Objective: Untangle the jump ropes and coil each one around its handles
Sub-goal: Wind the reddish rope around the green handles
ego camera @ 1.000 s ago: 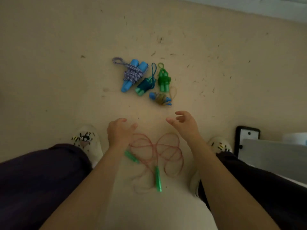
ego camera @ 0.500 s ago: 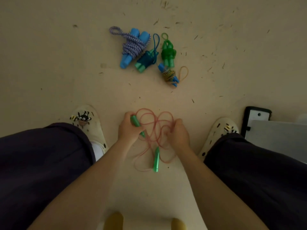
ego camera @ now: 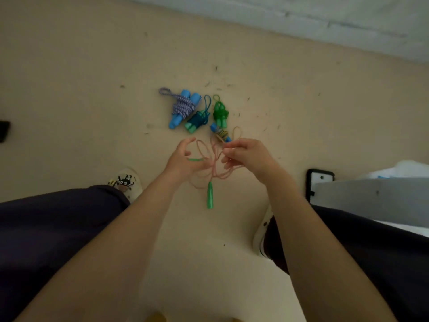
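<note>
A tangled pink jump rope (ego camera: pixel 214 163) hangs in loops between my hands above the beige floor. My left hand (ego camera: pixel 180 160) holds one of its green handles (ego camera: pixel 195 159). My right hand (ego camera: pixel 248 154) pinches strands of the pink cord. The other green handle (ego camera: pixel 210 195) dangles below the loops. Further out on the floor lie several coiled ropes: a blue-handled one with striped cord (ego camera: pixel 183 108), a teal one (ego camera: pixel 197 120), a green one (ego camera: pixel 220 113) and a small blue-handled one with yellowish cord (ego camera: pixel 220 134).
My legs in dark trousers and white clogs (ego camera: pixel 126 182) flank the work spot. A grey box (ego camera: pixel 371 198) and a black-framed item (ego camera: pixel 319 182) stand at the right. A wall base (ego camera: pixel 301 22) runs along the top.
Both hands reached down, took the pink rope off the floor and lifted it. One green handle now dangles free under the loops.
</note>
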The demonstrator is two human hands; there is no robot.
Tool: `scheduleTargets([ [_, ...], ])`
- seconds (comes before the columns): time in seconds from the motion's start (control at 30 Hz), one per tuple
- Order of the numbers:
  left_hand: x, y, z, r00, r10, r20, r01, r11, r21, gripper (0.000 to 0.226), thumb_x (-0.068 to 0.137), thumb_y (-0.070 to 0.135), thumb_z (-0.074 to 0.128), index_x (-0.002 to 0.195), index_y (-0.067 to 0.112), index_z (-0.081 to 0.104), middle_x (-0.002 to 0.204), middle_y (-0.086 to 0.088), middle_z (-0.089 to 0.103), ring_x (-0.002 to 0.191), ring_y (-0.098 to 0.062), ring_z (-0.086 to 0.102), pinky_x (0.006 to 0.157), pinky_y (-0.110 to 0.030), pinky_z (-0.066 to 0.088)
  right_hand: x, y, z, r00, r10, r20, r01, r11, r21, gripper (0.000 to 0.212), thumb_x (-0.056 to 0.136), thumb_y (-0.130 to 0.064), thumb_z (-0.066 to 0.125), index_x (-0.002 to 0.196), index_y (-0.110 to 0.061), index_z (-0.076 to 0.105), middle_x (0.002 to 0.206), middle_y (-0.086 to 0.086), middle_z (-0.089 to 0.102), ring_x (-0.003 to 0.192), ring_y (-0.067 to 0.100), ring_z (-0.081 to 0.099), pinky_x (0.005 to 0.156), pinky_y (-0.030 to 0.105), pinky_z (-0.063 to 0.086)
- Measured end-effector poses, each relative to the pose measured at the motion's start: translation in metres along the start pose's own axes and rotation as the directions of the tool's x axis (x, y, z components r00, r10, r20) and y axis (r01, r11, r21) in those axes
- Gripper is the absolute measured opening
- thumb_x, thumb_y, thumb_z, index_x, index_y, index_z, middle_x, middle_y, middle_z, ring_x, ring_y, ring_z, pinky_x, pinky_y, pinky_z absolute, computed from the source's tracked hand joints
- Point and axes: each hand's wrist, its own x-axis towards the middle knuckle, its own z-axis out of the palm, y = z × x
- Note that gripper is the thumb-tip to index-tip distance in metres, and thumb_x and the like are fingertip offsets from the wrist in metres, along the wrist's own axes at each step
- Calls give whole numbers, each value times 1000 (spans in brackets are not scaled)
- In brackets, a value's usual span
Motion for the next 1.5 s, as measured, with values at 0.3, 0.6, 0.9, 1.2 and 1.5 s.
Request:
scheduleTargets([
  [0.3, -148, 153, -52, 863, 417, 286, -464, 878, 119, 42, 57, 55, 84, 92, 31, 79, 102, 4, 76, 95, -10, 67, 92, -36, 51, -154, -128, -15, 921, -380, 90, 357, 912, 201, 7, 95, -4, 57, 100, -2, 62, 72, 8, 70, 60, 18, 66, 68, 28, 58],
  [0.6, -262, 191, -116, 790, 593, 157, -611, 784, 113, 12, 95, 21, 65, 93, 10, 67, 60, -1, 62, 51, -16, 56, 66, -36, 54, -254, -176, -41, 819, -562, -116, 568, 822, 29, 9, 94, -6, 60, 88, -7, 67, 78, 7, 70, 71, 19, 68, 73, 31, 57],
  [0.9, -266, 163, -100, 777, 593, 212, -624, 771, 128, 62, 61, 61, 79, 118, 44, 63, 124, 24, 65, 119, 9, 55, 98, -15, 41, -262, -152, -18, 800, -600, 18, 599, 795, -96, 11, 90, -15, 66, 92, -11, 76, 57, -1, 56, 54, 14, 49, 53, 24, 44],
  [1.2, -244, 162, -94, 812, 515, 275, -563, 814, 141, 27, 96, 34, 63, 76, 20, 73, 61, -5, 64, 62, -16, 60, 77, -36, 50, -244, -143, -20, 790, -592, -160, 569, 805, -168, 10, 93, -13, 63, 88, -13, 72, 72, 6, 67, 63, 14, 61, 66, 26, 54],
  [1.5, -247, 161, -82, 797, 483, 363, -535, 843, 54, 25, 95, 36, 58, 81, 19, 70, 54, 4, 36, 47, -10, 31, 46, -20, 29, -239, -141, -10, 848, -521, 103, 530, 825, -194, 54, 78, -13, 80, 125, -17, 54, 86, 16, 72, 67, 27, 68, 74, 37, 55],
])
